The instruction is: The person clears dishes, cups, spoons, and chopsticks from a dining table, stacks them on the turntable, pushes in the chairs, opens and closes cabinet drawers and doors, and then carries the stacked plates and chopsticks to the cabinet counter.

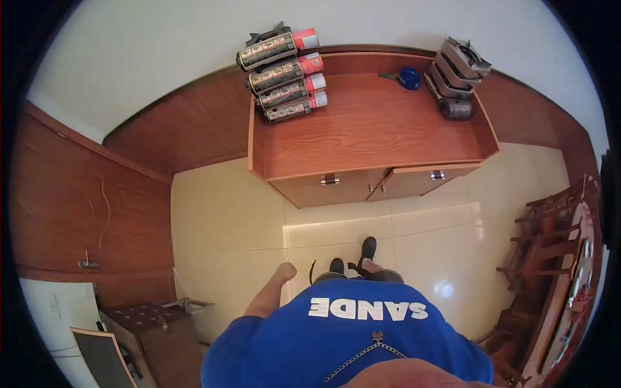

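Note:
My left hand (pixel 286 271) hangs over the tiled floor beside my blue shirt (pixel 362 323), curled into a loose fist with nothing visible in it. My right hand is out of view. In front stands a reddish-brown wooden cabinet (pixel 362 129). At its left end, several portable stoves with printed canister covers (pixel 278 74) and red and white ends are stacked. Another stack of metal stoves (pixel 456 74) sits at the right end. Near it lies a round blue object (pixel 409 78) beside a small green piece.
A wooden door (pixel 84 200) is at the left. Below it are a brown box (pixel 165 343) and a dark framed board (pixel 103 359). Wooden chairs (pixel 543 249) stand by a long table (pixel 576 291) at the right. My shoes (pixel 368 247) are on the tiles.

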{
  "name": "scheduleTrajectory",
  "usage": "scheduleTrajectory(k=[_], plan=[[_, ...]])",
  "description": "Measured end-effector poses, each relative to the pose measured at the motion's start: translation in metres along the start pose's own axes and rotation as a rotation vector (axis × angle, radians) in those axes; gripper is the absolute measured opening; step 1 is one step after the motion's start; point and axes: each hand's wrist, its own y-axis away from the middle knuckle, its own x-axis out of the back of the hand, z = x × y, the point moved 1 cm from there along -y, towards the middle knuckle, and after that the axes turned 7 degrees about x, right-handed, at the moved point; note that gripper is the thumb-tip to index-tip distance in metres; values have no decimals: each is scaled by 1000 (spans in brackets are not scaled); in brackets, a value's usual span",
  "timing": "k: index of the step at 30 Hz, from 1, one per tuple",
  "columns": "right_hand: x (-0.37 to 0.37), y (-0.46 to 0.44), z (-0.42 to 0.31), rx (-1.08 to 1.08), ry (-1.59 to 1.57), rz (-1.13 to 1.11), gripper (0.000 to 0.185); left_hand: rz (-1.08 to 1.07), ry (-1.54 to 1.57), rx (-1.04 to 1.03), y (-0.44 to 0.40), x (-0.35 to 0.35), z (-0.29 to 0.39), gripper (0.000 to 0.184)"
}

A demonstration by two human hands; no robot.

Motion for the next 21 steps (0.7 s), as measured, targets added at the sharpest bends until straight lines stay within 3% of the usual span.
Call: scheduleTrajectory(k=[2, 5, 9, 12, 14, 15, 16, 18, 21], plan=[[0, 42, -20, -179, -286, 98, 19, -187, 66, 165, 6, 48, 13, 28], [11, 79, -41, -296, -529, 279, 19, -152, -49, -4, -27, 55, 22, 30], [7, 94, -58, -352, -701, 484, 19, -160, 214, 169, -43, 87, 71, 34], [-24, 112, -67, -438, -810, 641, 20, -104, 230, 38, -61, 103, 117, 33], [-36, 126, -74, -533, -906, 698, 20, -59, 191, -75, -56, 128, 158, 35], [-8, 165, -91, -654, -1203, 606, 20, -16, 147, -117, -51, 140, 178, 36], [-22, 152, -77, -576, -1077, 631, 15, -22, 127, -70, -33, 158, 202, 36], [-14, 183, -75, -571, -1443, 719, 15, -31, 115, -3, -24, 171, 242, 36], [-26, 198, -42, -627, -1585, 744, 15, -83, 99, -56, -48, 152, 274, 36]])
